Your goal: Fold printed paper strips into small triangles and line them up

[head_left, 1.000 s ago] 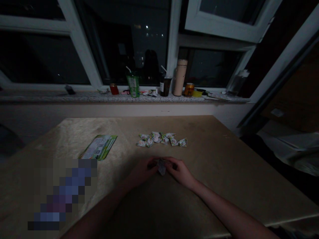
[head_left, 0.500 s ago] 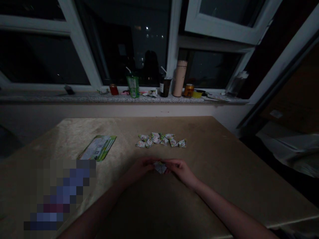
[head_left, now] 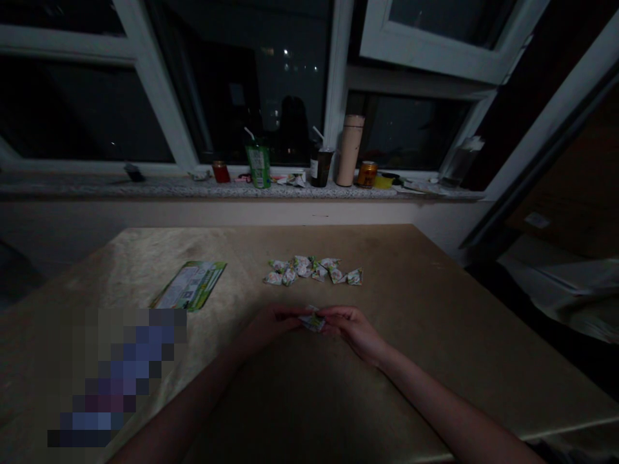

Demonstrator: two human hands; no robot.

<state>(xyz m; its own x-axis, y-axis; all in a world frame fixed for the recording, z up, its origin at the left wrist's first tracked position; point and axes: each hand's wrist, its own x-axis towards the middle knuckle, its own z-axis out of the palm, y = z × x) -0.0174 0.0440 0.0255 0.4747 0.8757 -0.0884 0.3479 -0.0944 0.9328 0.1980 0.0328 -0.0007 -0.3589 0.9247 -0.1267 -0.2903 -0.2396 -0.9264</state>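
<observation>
Between my hands, low over the middle of the table, is a small wrapped candy (head_left: 313, 322) with a white and green printed wrapper. My left hand (head_left: 273, 325) pinches its left side, and my right hand (head_left: 352, 330) pinches its right side with thumb and fingers. Fingertips cover part of it, so what lies inside the wrapper cannot be seen. Just beyond my hands, several similar wrapped candies (head_left: 304, 265) lie in a loose cluster, their wrapper ends sticking out.
A flat green and white packet (head_left: 193, 285) lies to the left on the table (head_left: 425, 309). Nearer me, a blurred-out bluish area covers something. Along the windowsill (head_left: 169, 187) stand a green cup (head_left: 259, 164), a dark cup (head_left: 320, 167), a pink flask (head_left: 349, 151) and an orange can (head_left: 367, 174).
The candy's wrapper has turned or folded between my fingers: a flat pale face showed before, now a green patch and a raised edge show. Both hands stay nearly in place.
</observation>
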